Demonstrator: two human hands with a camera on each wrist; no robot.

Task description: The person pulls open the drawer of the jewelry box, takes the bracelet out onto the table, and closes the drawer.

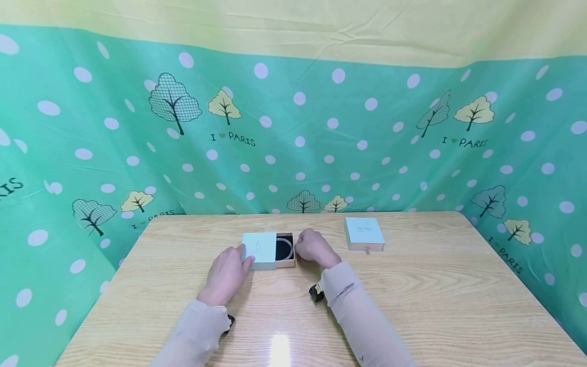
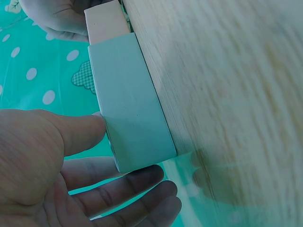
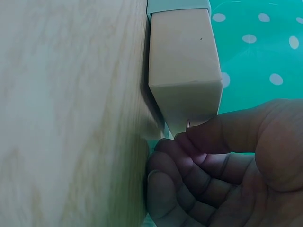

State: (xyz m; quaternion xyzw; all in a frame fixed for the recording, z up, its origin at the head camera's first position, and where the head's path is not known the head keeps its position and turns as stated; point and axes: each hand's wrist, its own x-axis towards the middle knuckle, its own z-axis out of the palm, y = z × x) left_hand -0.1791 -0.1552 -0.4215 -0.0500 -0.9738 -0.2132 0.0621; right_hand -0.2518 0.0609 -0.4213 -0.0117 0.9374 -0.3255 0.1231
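A pale blue slide-out gift box (image 1: 260, 248) lies on the table with its tan inner drawer (image 1: 286, 264) partly pulled out to the right. Inside the drawer, a light ring-shaped bangle (image 1: 291, 246) rests on black lining. My left hand (image 1: 227, 274) holds the blue sleeve at its left end, thumb along the near edge and index finger at the end; the other fingers extend past it. At the drawer's outer end, my right hand (image 1: 316, 246) pinches with thumb and index finger what seems a small pull tab, mostly hidden. Its other fingers curl inward.
A second pale blue box (image 1: 365, 232), closed, with a small pinkish tab on its near side, stands to the right on the wooden table (image 1: 440, 290). A green patterned curtain (image 1: 298, 127) hangs behind the table's back edge.
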